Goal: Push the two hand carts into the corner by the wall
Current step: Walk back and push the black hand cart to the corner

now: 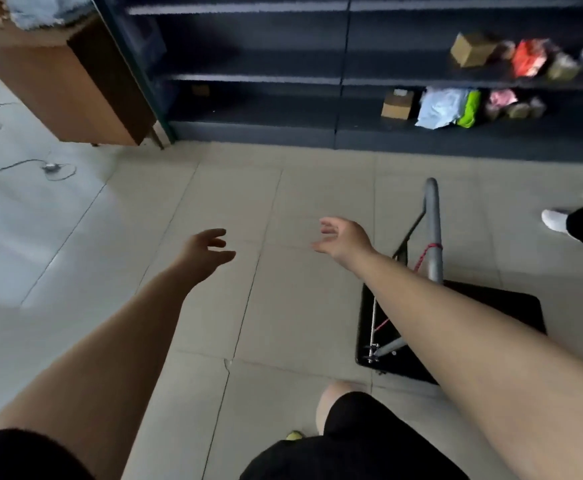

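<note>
Reaching forward over the tiled floor (283, 202) | left hand (207, 251) spread, empty | right hand (343, 239) spread, empty | hand cart (435, 237) beside right forearm, untouched

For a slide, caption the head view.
Both open hands, left and right, reach forward beside a black hand cart.

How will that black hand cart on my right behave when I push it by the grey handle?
The hand cart carries no load, so it probably pushes lightly. Its grey handle stands tall above a low deck, so a high shove might tilt it. The smooth tiled floor should let it move easily.
</note>
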Demonstrator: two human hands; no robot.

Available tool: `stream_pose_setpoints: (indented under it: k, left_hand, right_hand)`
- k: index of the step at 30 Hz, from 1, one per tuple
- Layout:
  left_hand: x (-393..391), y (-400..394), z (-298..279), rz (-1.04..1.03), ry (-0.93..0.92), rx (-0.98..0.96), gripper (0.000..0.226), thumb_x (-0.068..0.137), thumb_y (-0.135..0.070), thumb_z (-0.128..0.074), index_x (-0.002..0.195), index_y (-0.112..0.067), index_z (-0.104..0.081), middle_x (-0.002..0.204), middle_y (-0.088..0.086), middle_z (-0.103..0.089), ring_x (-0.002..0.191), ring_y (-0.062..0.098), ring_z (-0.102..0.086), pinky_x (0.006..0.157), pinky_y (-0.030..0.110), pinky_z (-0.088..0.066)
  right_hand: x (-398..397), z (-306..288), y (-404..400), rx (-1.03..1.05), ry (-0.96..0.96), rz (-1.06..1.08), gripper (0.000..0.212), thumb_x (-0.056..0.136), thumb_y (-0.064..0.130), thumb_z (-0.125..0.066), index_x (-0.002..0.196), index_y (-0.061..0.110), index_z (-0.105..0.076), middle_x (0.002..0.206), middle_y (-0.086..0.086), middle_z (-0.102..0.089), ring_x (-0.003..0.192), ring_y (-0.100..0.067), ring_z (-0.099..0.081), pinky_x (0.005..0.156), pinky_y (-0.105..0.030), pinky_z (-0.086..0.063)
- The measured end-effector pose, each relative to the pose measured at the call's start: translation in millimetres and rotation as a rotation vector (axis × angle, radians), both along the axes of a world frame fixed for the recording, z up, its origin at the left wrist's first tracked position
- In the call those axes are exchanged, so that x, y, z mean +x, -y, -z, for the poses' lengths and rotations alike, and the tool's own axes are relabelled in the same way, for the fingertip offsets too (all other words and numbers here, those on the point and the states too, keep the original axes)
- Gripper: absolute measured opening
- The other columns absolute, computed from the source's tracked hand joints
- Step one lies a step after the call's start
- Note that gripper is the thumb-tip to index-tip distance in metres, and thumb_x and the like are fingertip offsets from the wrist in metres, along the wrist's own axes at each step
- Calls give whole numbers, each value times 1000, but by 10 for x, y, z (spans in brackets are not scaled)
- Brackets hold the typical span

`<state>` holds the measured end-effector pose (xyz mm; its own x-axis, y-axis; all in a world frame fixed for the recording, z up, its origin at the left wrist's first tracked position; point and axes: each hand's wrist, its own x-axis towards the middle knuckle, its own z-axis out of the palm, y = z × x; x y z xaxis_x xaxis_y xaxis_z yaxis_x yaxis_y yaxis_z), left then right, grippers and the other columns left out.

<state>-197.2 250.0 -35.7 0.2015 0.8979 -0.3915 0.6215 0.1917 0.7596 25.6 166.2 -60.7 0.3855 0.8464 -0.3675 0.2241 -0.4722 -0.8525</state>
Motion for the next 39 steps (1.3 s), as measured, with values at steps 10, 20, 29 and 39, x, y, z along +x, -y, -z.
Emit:
stream_pose_setpoints:
  k: [10, 20, 29, 39]
  left_hand:
    - [1422, -1261, -28, 443, 39, 28, 54, 85, -9, -67, 135, -15, -51, 133, 9, -57, 94, 20, -53, 61, 19, -41]
    - [2410, -1991, -260, 782, 12, 85, 52, 86, -13, -66, 136, -16, -50, 133, 8, -56, 97, 21, -52, 70, 28, -44]
    - [3204, -2202, -219, 1213, 20, 58, 51, 87, -15, -65, 136, -19, -50, 133, 4, -56, 100, 18, -52, 75, 25, -43]
    - [3681, -1895, 9, 1538, 17, -30, 52, 85, -7, -66, 135, -12, -51, 127, 11, -58, 91, 17, -51, 59, 16, -39]
  right_hand:
    - [818, -73, -678, 1, 19, 350, 64, 84, 10, -69, 142, 4, -42, 142, -14, -49, 130, -24, -50, 98, -25, -40]
    - [1302, -292, -836, -40, 75, 653, 61, 84, 16, -69, 140, 9, -44, 141, -9, -51, 128, -21, -50, 92, -23, -40]
    - [1253, -351, -831, -137, 104, 1027, 13, 83, 18, -67, 87, 7, -61, 82, -1, -63, 88, -27, -58, 64, -3, -41]
    - [886, -258, -534, -259, 92, 1354, 60, 81, 17, -72, 136, 7, -49, 135, -9, -55, 117, -25, -58, 97, -30, -49]
